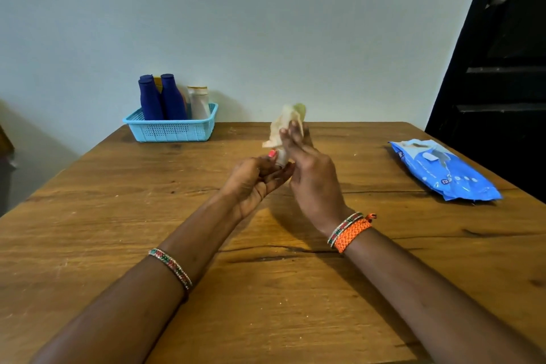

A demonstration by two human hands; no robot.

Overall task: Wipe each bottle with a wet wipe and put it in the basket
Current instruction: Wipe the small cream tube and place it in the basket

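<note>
Hard to see much of the bottle (282, 156) being cleaned, it's mostly buried between both hands, just a pale bit of its lower end and a greenish top poking out. The left hand (260, 179) is curled around the bottom of it, the right hand (307, 170) has its fingers wrapped over the wet wipe (283, 127), pressing it on the upper part. Both are held up above the middle of the wooden table (118, 230).

The blue basket (171, 128) sits at the far edge against the wall, left of centre, with two dark blue bottles (162, 100) and a white one (198, 103) standing in it. There's something yellow behind the blue ones, can't tell what. The right end of the basket looks free.

The wipes pack (443, 170) lies near the right edge, well apart from the hands. Table's near corners are cut off by the frame, lots of bare wood between hands and basket
</note>
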